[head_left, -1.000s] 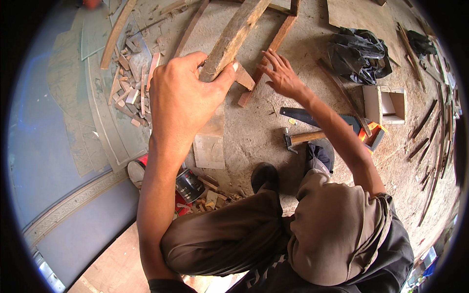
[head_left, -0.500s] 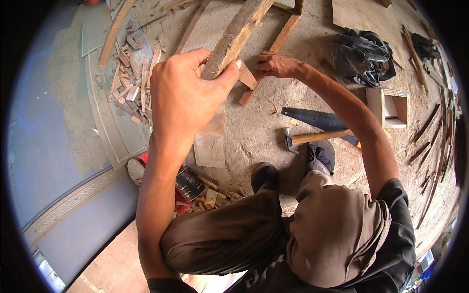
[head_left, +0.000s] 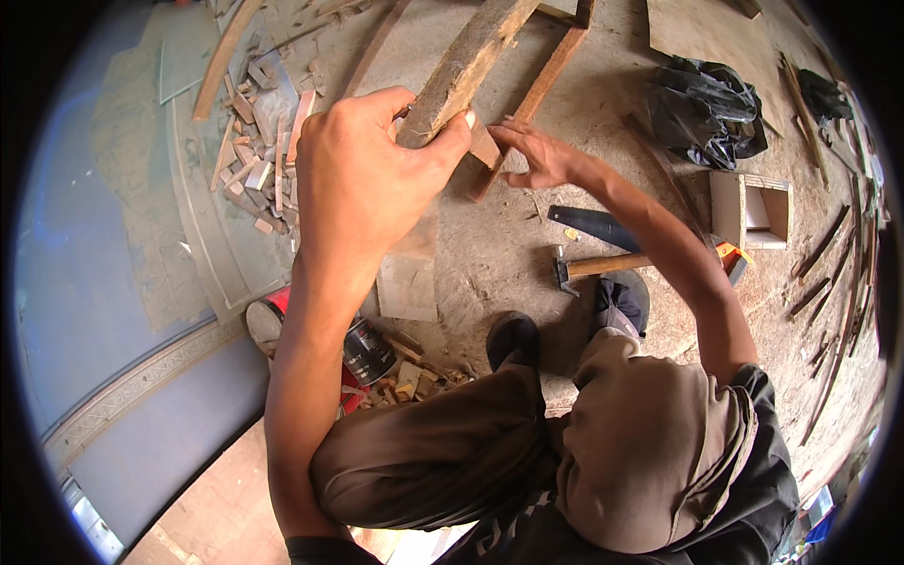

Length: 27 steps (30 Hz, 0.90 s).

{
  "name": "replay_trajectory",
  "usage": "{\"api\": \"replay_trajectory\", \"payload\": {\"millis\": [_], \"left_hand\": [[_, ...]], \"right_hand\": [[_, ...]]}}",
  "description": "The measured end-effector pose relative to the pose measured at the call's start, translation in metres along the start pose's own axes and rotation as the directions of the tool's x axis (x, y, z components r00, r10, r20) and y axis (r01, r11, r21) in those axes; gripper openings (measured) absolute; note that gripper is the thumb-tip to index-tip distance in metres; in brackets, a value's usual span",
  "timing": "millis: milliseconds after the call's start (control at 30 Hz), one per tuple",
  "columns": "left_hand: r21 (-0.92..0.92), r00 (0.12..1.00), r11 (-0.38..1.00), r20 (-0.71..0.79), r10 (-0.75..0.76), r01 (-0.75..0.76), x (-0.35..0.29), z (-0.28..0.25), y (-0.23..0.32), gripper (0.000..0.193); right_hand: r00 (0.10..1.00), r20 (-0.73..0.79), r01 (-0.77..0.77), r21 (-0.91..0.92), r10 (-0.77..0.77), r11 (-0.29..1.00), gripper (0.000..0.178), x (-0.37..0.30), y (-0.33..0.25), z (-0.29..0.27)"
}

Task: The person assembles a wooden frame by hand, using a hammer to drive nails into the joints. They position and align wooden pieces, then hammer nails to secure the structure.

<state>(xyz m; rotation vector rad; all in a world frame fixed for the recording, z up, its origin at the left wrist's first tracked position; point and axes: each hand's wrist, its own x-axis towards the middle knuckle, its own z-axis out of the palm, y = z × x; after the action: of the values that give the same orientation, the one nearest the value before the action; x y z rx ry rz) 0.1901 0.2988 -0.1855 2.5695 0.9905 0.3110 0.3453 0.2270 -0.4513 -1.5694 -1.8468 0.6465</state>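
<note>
My left hand [head_left: 372, 179] is closed round the near end of a rough, pale wooden post [head_left: 461, 80] that slants up and away. A short crosspiece [head_left: 484, 146] joins that end to a reddish-brown wooden rail [head_left: 543, 83], so the pieces look like part of a frame. Beside this joint is my right hand [head_left: 541, 155], its thumb and fingers apart and the fingertips at the rail's side; whether they touch it is hard to tell. A hammer [head_left: 603, 266] lies on the floor below my right forearm, with a handsaw [head_left: 593, 226] just beyond it.
Wood offcuts [head_left: 259, 169] are heaped at the left beside a blue-grey sheet [head_left: 94, 226]. A dark can [head_left: 365, 350] stands near my left knee. To the right are a black plastic bag [head_left: 706, 111], a small open box [head_left: 750, 209] and scattered strips [head_left: 822, 240].
My right hand has loosened from the rail; its thumb and fingers have spread and it sits slightly nearer me. The left hand keeps its hold on the post. The view has shifted slightly.
</note>
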Motion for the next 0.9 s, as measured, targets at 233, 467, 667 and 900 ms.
{"api": "replay_trajectory", "payload": {"millis": [233,467,667,900], "left_hand": [[-0.073,0.997,0.996,-0.064,-0.046,0.042,-0.002,-0.002,-0.008,0.043],[-0.265,0.996,0.964,0.086,-0.004,0.026,-0.024,-0.041,-0.023,0.043],[-0.253,0.970,0.964,0.243,-0.017,0.080,-0.041,-0.056,-0.037,0.030],[0.050,0.963,0.993,0.253,0.088,-0.104,-0.044,-0.044,-0.030,0.018]], "right_hand": [[0.936,-0.291,-0.039,0.479,0.201,0.877,0.067,0.002,-0.087,-0.007],[0.870,-0.469,0.064,0.415,0.153,0.908,0.051,0.005,-0.094,-0.003],[0.752,-0.659,0.271,0.345,0.026,0.899,0.054,0.012,-0.108,-0.013],[0.784,-0.620,0.270,0.351,0.007,0.897,0.046,0.008,-0.112,-0.007]]}}
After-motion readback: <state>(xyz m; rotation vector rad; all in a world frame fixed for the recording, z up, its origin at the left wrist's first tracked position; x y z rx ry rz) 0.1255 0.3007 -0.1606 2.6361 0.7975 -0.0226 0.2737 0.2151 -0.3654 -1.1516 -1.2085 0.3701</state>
